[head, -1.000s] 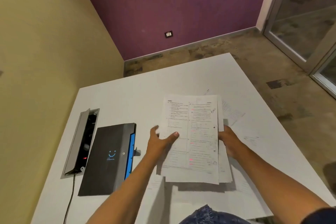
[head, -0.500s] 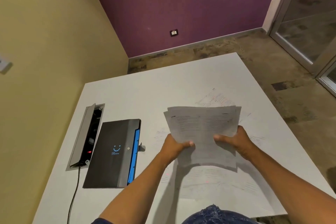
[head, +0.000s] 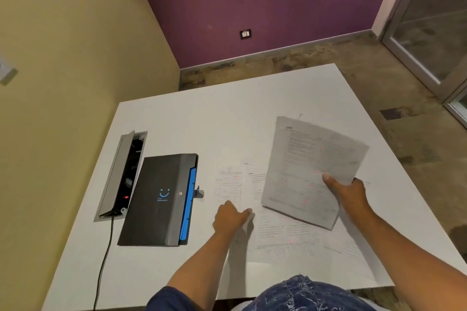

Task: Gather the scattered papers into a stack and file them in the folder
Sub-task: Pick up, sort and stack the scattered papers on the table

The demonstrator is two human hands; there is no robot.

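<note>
My right hand (head: 350, 190): it grips the gathered stack (head: 310, 171) by its near right edge, thumb on top, fingers curled under, holding the sheets tilted above the table (head: 202, 118).
My left hand (head: 231, 217): it is down on the loose papers (head: 267, 232), pinching the edge of one sheet between thumb and fingers (the fingertips themselves are hidden under my knuckles).
Gathered stack: several printed pages, fairly squared, raised clear of the tabletop, its shadow falling on the sheets beneath.
Loose papers: printed sheets lying flat and overlapping in front of me, spreading from my left hand toward the near right corner of the table; the print is too faint to read.
Folder (head: 161, 199): dark, closed, flat on the table to the left of my left hand, blue tabs along its right edge, well apart from the stack.
Cable box (head: 121, 177): just beside the folder on its left, lid propped up, a black cord (head: 103, 260) running toward me.
</note>
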